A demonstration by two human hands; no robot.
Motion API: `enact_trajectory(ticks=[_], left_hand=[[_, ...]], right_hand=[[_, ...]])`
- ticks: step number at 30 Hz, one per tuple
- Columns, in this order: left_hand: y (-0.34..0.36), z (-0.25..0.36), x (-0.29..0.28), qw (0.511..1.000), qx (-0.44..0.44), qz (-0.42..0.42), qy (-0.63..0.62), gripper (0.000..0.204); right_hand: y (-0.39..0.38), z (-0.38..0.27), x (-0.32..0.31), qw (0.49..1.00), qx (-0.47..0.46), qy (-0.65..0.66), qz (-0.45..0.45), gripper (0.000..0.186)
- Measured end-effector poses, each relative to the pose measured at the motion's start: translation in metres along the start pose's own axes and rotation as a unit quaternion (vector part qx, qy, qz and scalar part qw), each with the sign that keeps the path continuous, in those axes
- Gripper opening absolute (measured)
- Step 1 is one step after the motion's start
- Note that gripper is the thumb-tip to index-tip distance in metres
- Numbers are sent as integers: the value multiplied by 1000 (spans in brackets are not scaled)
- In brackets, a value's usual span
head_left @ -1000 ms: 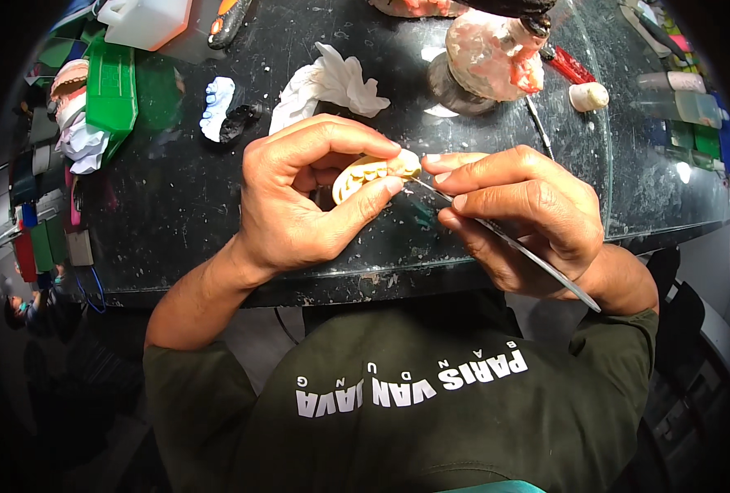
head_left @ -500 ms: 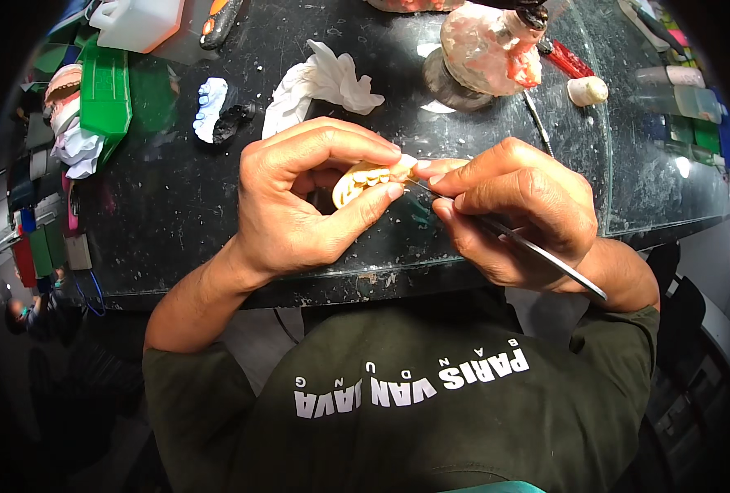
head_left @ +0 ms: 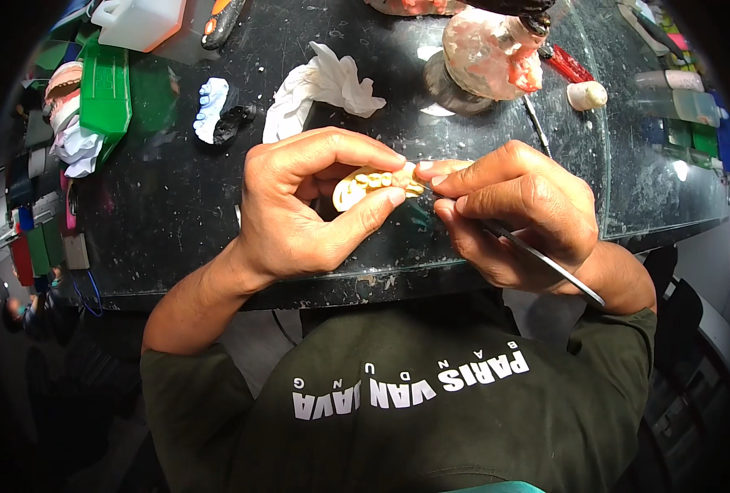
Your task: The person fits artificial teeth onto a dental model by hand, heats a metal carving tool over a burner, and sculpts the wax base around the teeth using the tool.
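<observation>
A yellowish dental model with a row of teeth is pinched between the thumb and fingers of my left hand, above the front part of the dark table. My right hand grips a thin metal dental carving tool like a pen. Its tip meets the model's right end, where my right fingertips also come close. What the tip touches is too small to make out. Beyond my left hand lies a crumpled white tissue.
A pale blue dental piece lies beside a black lump. At the far left is a green box. A wax-smeared burner, a red-handled tool and a small capped bottle stand or lie at the back right.
My left hand has shifted slightly down, and the dental model has tilted a little, showing more of its teeth. The carving tool's tip has moved slightly at the model's right end.
</observation>
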State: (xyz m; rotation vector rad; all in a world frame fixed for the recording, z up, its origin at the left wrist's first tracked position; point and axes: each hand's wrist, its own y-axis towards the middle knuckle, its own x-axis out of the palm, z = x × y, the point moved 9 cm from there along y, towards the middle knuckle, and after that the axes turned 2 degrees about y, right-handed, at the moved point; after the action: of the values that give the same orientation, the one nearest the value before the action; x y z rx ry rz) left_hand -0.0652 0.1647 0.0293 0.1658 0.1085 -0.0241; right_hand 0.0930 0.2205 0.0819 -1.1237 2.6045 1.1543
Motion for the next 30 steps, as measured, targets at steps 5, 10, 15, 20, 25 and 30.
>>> enact_trajectory(ticks=[5, 10, 15, 20, 25, 30], left_hand=[[0, -1, 0, 1000, -13, 3, 4, 25], [0, -1, 0, 1000, -17, 3, 1, 25], [0, -2, 0, 1000, -19, 0, -2, 25], [0, -1, 0, 1000, -19, 4, 4, 24], [0, 0, 0, 1000, -7, 3, 13, 24], [1, 0, -1, 1000, -6, 7, 8, 24]], right_hand=[[1, -1, 2, 1000, -7, -12, -8, 20], [2, -1, 2, 1000, -14, -13, -17, 20], [1, 0, 3, 1000, -10, -20, -20, 20], [0, 0, 4, 999, 6, -26, -37, 19], [0, 0, 3, 1000, -4, -17, -24, 18], [1, 0, 2, 999, 5, -21, -30, 18]])
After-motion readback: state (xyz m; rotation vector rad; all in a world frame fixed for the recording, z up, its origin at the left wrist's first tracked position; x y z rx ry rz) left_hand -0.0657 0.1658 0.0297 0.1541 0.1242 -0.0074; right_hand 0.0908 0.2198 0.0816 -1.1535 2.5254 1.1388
